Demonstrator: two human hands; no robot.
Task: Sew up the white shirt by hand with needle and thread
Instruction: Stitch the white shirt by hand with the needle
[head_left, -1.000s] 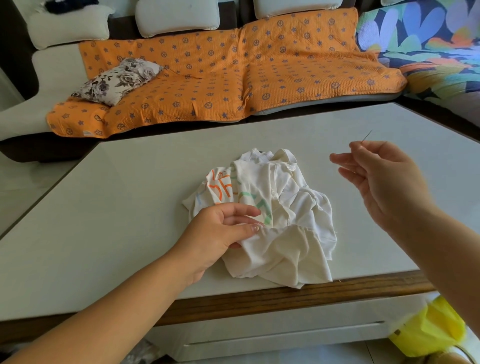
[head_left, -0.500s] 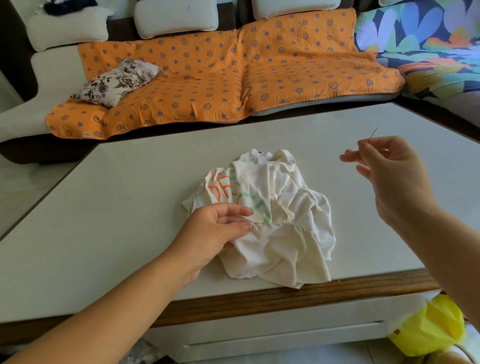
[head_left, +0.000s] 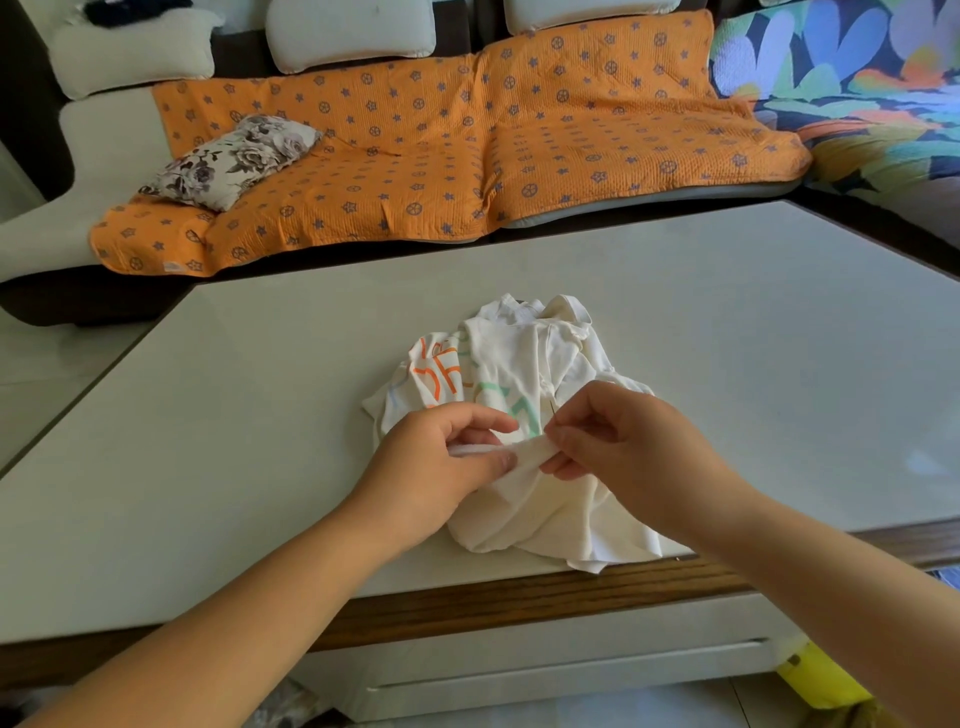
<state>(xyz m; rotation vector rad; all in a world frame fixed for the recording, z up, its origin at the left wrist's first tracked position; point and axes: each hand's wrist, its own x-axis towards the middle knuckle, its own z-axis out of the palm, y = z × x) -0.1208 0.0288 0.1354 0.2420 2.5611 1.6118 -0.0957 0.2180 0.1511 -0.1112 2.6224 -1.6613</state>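
Has lowered right hand (head_left: 623, 447) from mid-air onto shirt (head_left: 524, 353). Pinches one raised fold (head_left: 530, 451) in both, left hand (head_left: 441, 467) just beside, fingers curled.

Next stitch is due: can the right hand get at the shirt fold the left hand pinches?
Likely yes: the right hand is at the fold of the white shirt, pinching the end opposite the left hand; nothing lies between.

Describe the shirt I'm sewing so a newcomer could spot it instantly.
Start at the pale table in front of the orange-covered sofa. Near its front edge lies a crumpled white shirt. It is the only cloth on the table, printed with orange and green letters.
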